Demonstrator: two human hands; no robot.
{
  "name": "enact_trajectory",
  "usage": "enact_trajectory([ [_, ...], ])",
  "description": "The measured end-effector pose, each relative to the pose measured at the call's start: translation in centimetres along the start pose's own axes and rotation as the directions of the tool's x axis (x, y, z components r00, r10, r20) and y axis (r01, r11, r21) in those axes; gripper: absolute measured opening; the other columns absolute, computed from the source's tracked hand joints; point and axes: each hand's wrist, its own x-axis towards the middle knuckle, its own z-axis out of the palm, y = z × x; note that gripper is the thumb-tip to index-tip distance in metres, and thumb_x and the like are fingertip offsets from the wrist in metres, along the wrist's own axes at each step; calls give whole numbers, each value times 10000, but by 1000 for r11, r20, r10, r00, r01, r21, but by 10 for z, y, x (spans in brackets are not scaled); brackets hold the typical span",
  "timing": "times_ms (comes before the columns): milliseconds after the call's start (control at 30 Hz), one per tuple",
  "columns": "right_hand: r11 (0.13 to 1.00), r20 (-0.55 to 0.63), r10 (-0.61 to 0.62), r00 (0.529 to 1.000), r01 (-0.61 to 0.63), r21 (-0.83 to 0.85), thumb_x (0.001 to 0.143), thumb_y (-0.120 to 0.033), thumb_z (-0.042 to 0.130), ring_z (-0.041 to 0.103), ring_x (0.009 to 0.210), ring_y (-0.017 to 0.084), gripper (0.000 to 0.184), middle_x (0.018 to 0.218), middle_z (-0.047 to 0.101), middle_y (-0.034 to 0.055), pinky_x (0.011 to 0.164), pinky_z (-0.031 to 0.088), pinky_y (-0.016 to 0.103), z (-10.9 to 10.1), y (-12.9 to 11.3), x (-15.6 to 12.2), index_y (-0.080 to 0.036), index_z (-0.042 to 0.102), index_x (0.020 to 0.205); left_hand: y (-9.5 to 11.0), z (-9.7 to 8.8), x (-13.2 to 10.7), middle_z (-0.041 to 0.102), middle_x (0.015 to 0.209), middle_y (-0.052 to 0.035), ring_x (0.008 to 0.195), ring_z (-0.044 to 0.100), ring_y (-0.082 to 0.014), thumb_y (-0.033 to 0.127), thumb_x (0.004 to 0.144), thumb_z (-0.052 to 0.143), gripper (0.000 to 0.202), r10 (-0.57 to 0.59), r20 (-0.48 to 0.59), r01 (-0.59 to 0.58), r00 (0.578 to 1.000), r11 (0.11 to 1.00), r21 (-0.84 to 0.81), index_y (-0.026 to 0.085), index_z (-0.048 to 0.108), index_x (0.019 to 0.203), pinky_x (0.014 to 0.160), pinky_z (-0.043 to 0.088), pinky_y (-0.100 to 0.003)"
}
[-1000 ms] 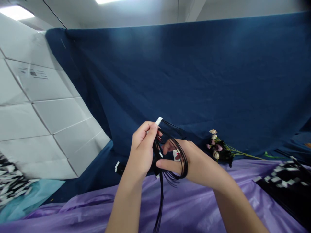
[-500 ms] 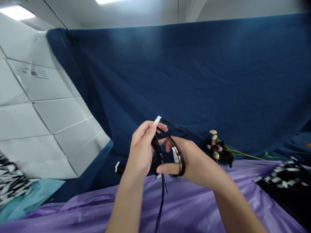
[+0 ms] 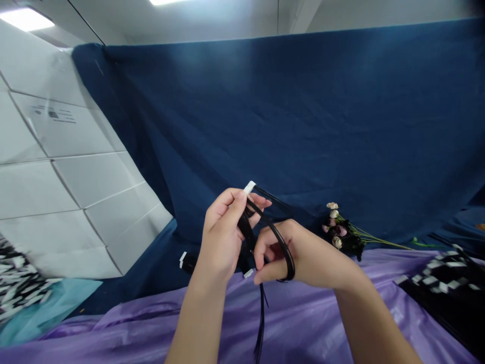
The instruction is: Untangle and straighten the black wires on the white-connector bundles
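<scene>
Ref: white tab point(image 3: 249, 188), long axis tilted up-right, pinched in left hand point(image 3: 222, 232). Black strands point(image 3: 281, 240) arc down-right from tab, across right hand point(image 3: 303, 253), lower right of tab; cannot tell whether its curled fingertips grip anything.

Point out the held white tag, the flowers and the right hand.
White tag point(image 3: 249, 187): head view, upper end.
Flowers point(image 3: 342, 231): head view, pink bloom.
Right hand point(image 3: 302, 246): head view, back of it.

The right hand's point(image 3: 308, 255) thumb and fingertips, spread a second ago, have drawn close together, the thumb shifting nearer. The black strands point(image 3: 260, 328) now hang farther right; their loop, earlier fanned, has narrowed.
</scene>
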Motion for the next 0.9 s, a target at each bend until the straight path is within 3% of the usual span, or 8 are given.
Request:
enact_trajectory([
  [100, 999, 86, -31, 996, 32, -10, 783, -472, 795, 461, 595, 103, 321, 623, 561, -17, 548, 337, 243, -6, 3, -1, -165, 724, 720, 6, -1, -3, 709, 889, -36, 930, 695, -173, 356, 913, 661, 215, 50, 23, -51, 999, 997, 49, 175, 654, 796, 854, 562, -276],
  [200, 993, 220, -117, 969, 108, 51, 927, -551, 602, 517, 641, 112, 464, 700, 639, 20, 616, 392, 253, -12, 4, -2, -153, 745, 736, 10, -4, -5, 715, 862, -31, 917, 709, -175, 330, 938, 630, 207, 137, 42, -139, 990, 988, 60, 181, 666, 800, 847, 562, -272],
  [300, 988, 268, -153, 951, 138, 71, 978, -586, 483, 505, 623, 102, 572, 701, 643, 26, 628, 397, 250, -14, 5, -2, -145, 730, 710, 12, -9, -6, 717, 828, -34, 867, 722, -186, 331, 955, 609, 216, 230, 77, -236, 970, 968, 84, 181, 664, 810, 790, 565, -272],
  [367, 988, 246, -153, 957, 149, 33, 953, -571, 551, 496, 611, 99, 526, 675, 617, 13, 615, 384, 245, -13, 7, -1, -138, 723, 709, 11, -13, -7, 722, 815, -38, 829, 722, -189, 338, 965, 597, 211, 299, 137, -316, 944, 941, 125, 187, 669, 836, 767, 562, -285],
  [467, 974, 147, -190, 971, 206, -99, 871, -524, 701, 427, 574, 81, 467, 591, 508, -28, 568, 324, 237, -12, 12, -1, -134, 654, 618, 7, -21, -7, 725, 811, -32, 802, 709, -177, 311, 979, 581, 191, 415, 241, -463, 877, 865, 193, 202, 697, 874, 851, 555, -334],
  [600, 923, 34, -259, 965, 258, -284, 866, -501, 720, 342, 538, 62, 528, 552, 408, -51, 528, 262, 231, -14, 13, -2, -138, 527, 535, 1, -27, -7, 711, 831, -8, 797, 694, -149, 241, 999, 539, 177, 531, 307, -605, 790, 756, 248, 228, 708, 952, 952, 539, -365],
  [733, 782, -102, -263, 959, 150, -605, 873, -546, 695, 411, 545, 74, 489, 599, 535, -28, 534, 254, 244, -13, 9, -5, -158, 602, 591, -3, -23, -9, 682, 831, 4, 808, 673, -134, 185, 992, 534, 165, 591, 365, -686, 719, 686, 241, 234, 691, 992, 1066, 499, -422],
  [900, 450, -234, -366, 901, -49, -892, 854, -625, 669, 535, 528, 141, 423, 675, 682, 24, 543, 192, 296, -6, 7, -7, -217, 745, 774, -7, -14, -11, 653, 820, 8, 801, 652, -129, 124, 972, 534, 183, 576, 435, -710, 692, 654, 262, 235, 676, 999, 1113, 460, -455],
])
